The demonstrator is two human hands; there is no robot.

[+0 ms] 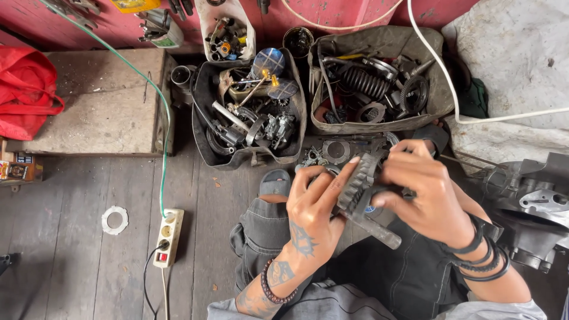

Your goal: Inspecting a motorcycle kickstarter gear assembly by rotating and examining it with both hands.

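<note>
While both hands grip it, the gear shaft (364,195) lies between left fingers (323,181) and right fingers (400,163).

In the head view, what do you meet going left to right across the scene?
Red bag → white ring on the floor → power strip → left hand → gear shaft held by both hands → right hand → grey engine casing.

gear shaft (363,198) | dark grey metal, toothed gears stacked on a splined rod | tilted diagonally | held above the lap
</note>
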